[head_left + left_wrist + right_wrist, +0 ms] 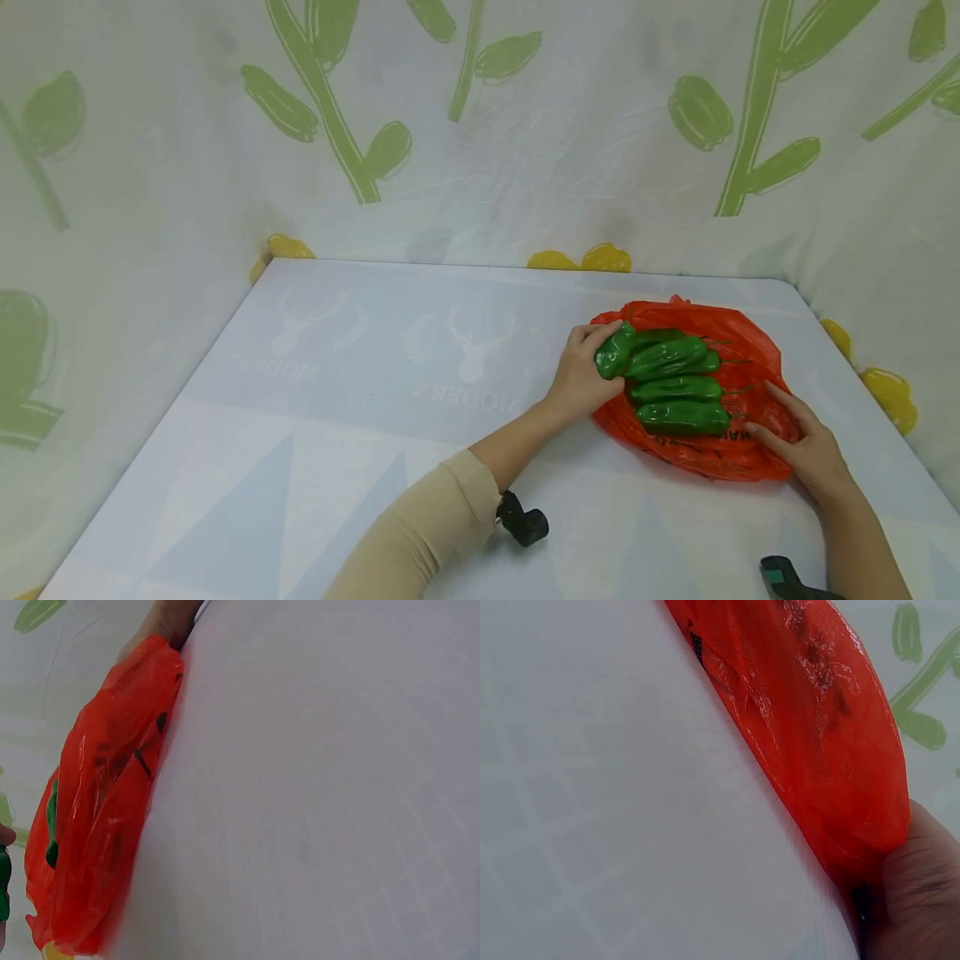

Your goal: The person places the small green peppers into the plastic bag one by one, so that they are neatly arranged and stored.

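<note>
A red plastic bag [697, 462] lies spread on the table with several glossy green peppers [678, 389] side by side on it, their stems pointing right. At the bag's left side, my left hand [585, 371] grips one green pepper [616, 352] between thumb and fingers. My right hand [810, 450] holds the bag's right side, thumb in front and fingers behind. The left wrist view shows the bag [105, 795] from its side, with a slice of the gripped pepper [4, 885] at the left edge. In the right wrist view, bag film [802, 735] hides the right fingertips.
The white table [315, 367] has faint deer prints and blue triangles. A pale curtain [487, 183] with green leaf prints hangs behind and beside it. Black wrist devices [522, 521] sit by both forearms.
</note>
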Available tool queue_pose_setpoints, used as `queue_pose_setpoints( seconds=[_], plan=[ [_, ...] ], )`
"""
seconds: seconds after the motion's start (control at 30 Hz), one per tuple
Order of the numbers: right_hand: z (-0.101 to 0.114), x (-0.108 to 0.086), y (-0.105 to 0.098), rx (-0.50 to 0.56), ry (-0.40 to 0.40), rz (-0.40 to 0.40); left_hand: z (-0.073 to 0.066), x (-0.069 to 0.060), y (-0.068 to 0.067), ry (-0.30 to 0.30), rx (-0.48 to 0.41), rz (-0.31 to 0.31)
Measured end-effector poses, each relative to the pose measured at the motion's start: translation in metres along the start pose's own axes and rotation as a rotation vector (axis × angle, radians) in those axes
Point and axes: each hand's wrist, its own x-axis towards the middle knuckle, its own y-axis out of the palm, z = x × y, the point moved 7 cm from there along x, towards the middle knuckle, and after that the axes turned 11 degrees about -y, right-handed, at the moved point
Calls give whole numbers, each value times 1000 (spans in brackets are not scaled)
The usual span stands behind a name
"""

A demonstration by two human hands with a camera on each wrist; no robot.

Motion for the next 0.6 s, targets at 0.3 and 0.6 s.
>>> queue_pose_setpoints(
  seconds=[0.3,0.6],
  plan=[
    [-2,-2,2,17,4,-2,-12,4,30,5,81,87],
    [-1,-1,2,24,6,4,-13,-1,55,56,154,122]
  ],
)
